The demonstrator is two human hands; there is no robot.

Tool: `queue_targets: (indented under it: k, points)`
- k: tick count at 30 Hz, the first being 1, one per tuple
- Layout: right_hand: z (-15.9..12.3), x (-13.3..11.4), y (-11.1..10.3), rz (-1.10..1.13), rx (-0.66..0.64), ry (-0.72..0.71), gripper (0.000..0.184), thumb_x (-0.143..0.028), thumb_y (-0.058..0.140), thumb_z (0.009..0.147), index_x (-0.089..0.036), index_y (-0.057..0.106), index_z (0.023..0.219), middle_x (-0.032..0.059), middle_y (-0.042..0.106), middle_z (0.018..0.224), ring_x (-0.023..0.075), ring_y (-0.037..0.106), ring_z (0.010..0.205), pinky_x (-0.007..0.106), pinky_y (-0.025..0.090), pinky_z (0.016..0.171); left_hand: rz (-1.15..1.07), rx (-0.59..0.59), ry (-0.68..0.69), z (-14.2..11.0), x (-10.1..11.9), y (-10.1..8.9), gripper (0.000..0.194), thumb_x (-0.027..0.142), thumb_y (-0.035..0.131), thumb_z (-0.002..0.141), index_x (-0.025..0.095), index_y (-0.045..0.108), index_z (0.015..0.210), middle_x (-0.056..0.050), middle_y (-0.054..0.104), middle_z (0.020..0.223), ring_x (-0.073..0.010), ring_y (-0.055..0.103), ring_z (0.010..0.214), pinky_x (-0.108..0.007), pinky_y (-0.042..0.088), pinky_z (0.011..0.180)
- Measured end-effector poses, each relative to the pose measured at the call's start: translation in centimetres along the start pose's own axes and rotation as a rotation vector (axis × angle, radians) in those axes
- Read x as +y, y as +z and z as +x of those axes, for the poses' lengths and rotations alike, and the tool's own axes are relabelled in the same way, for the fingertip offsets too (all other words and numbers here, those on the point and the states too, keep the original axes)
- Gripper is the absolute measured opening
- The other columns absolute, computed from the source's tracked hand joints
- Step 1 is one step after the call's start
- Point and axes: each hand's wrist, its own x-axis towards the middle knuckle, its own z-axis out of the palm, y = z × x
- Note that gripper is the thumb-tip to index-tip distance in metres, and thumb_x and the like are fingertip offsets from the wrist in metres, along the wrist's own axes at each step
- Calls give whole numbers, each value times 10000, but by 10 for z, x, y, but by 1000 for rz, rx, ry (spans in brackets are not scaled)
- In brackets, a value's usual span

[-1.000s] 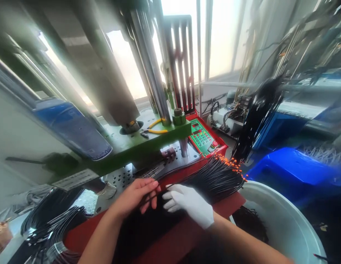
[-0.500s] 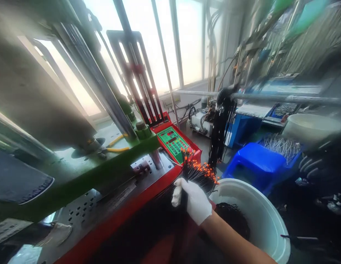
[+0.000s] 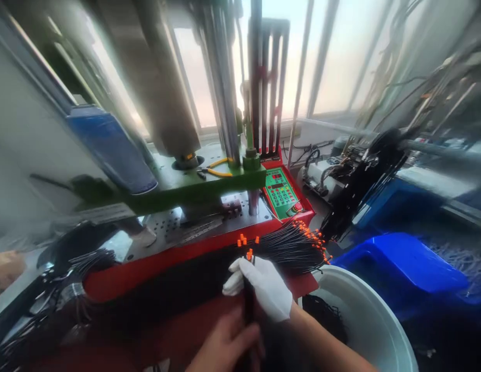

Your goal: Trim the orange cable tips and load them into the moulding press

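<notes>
My right hand [image 3: 261, 289], in a white glove, is closed around a bundle of thin black cables with orange tips [image 3: 249, 254] that stick up above the fingers. My bare left hand [image 3: 228, 341], slightly blurred, is at the lower part of the same bundle, its fingers curled about the dark strands. Behind the glove, a large spread of black cables with orange ends [image 3: 297, 243] lies on the red machine ledge [image 3: 209, 235]. Where the held cables end below is too dark to see.
A green press [image 3: 194, 186] with a control panel [image 3: 280, 191] stands ahead. Yellow-handled pliers [image 3: 219, 169] lie on it. At right are a pale tub [image 3: 374, 315] holding black pieces, a blue stool [image 3: 409, 258] and black cables hanging from a rail [image 3: 438, 150].
My view has swung left. My left hand has come in from below to the bundle. The orange tips now show above my right hand's fingers.
</notes>
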Motion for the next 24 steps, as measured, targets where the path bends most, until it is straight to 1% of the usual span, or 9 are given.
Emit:
queue_targets:
  k: [2, 3, 4, 7, 11, 13, 15, 18, 24]
  points:
    - [1, 6, 14, -96, -7, 44, 390, -495, 593, 809, -128, 617, 938, 84, 697, 761, 194, 663, 715, 358, 519, 729, -44, 216, 113, 8, 3, 3, 417, 554, 565, 787, 138, 560, 776, 5, 530, 548, -78, 406, 387, -209, 345, 419]
    - [3, 6, 18, -113, -33, 57, 387, -470, 625, 792, -135, 612, 986, 81, 699, 800, 195, 661, 755, 368, 515, 763, -86, 268, 147, 11, 4, 3, 393, 527, 530, 822, 139, 545, 760, 18, 504, 513, -69, 369, 354, -200, 305, 381]
    - [5, 6, 20, -105, -73, 66, 403, -439, 653, 778, -143, 595, 1044, 80, 697, 849, 196, 659, 793, 379, 510, 793, -133, 269, 163, 13, 5, 1, 375, 498, 496, 851, 139, 534, 747, 23, 486, 485, -65, 345, 332, -195, 269, 353]
    - [14, -4, 18, -23, -224, 70, 477, -334, 694, 763, -160, 526, 1174, 89, 676, 973, 197, 654, 860, 397, 490, 849, -265, 121, 145, 9, 6, -11, 401, 451, 411, 901, 130, 513, 682, -4, 500, 471, -68, 358, 304, -193, 212, 314]
    - [23, -17, 11, -65, -298, 84, 466, -259, 677, 783, -162, 516, 1209, 110, 660, 1032, 210, 646, 922, 401, 471, 877, -308, 54, 160, 0, 6, -26, 353, 394, 389, 924, 112, 555, 792, -39, 574, 528, -84, 434, 331, -191, 262, 344]
    - [26, -18, 11, -86, -289, 122, 501, -262, 672, 787, -172, 495, 1248, 112, 665, 1024, 215, 657, 896, 414, 478, 865, -313, 31, 166, -2, 7, -29, 375, 379, 367, 934, 99, 572, 791, -68, 607, 567, -95, 467, 352, -202, 299, 368]
    - [28, -16, 13, -96, -263, 149, 579, -262, 688, 772, -192, 458, 1298, 100, 676, 995, 217, 667, 863, 423, 484, 855, -322, -11, 168, -4, 7, -31, 449, 376, 343, 939, 84, 574, 689, -106, 623, 595, -104, 497, 374, -216, 327, 391]
    - [30, -13, 19, -139, -201, 131, 671, -253, 713, 741, -216, 421, 1344, 71, 692, 946, 218, 670, 849, 410, 501, 835, -373, -46, 179, -6, 7, -32, 496, 391, 335, 934, 75, 573, 635, -138, 635, 611, -132, 539, 389, -236, 358, 410]
    - [33, -14, 29, -276, -28, 59, 678, -251, 703, 734, -220, 427, 1353, 14, 696, 860, 163, 642, 768, 303, 522, 731, -414, 121, 236, -4, 4, -34, 311, 396, 431, 907, 112, 539, 976, -127, 680, 786, -197, 631, 502, -284, 462, 478]
